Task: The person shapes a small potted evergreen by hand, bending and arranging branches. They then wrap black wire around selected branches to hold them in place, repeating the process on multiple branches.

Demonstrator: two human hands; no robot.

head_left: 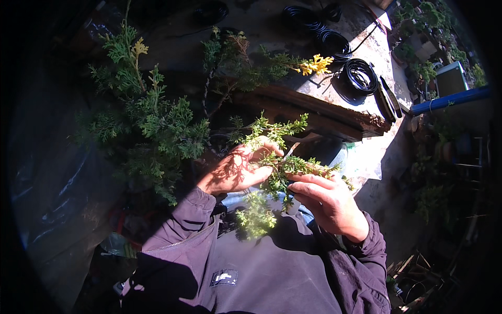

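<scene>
A small conifer with scaly green foliage (pixel 157 118) stands in front of me, leaning to my left. One of its leafy branches (pixel 293 166) reaches toward my chest between my hands. My left hand (pixel 238 170) is closed round that branch, its fingers partly hidden among the sprigs. From the other side my right hand (pixel 332 201) pinches the foliage between thumb and fingers. Sunlight falls on both hands, and a pale green sprig (pixel 256 217) hangs below them. Yellow tips (pixel 315 65) show on a farther branch.
Beyond the branch lies a thick dark wooden slab (pixel 314 112) on a worktable (pixel 384 57). Coils of black wire (pixel 361 77) rest there, beside dark long-handled pliers or cutters (pixel 389 99). Clear plastic (pixel 366 162) lies right of the slab. A blue bar (pixel 449 99) crosses at the right, with potted greenery beyond.
</scene>
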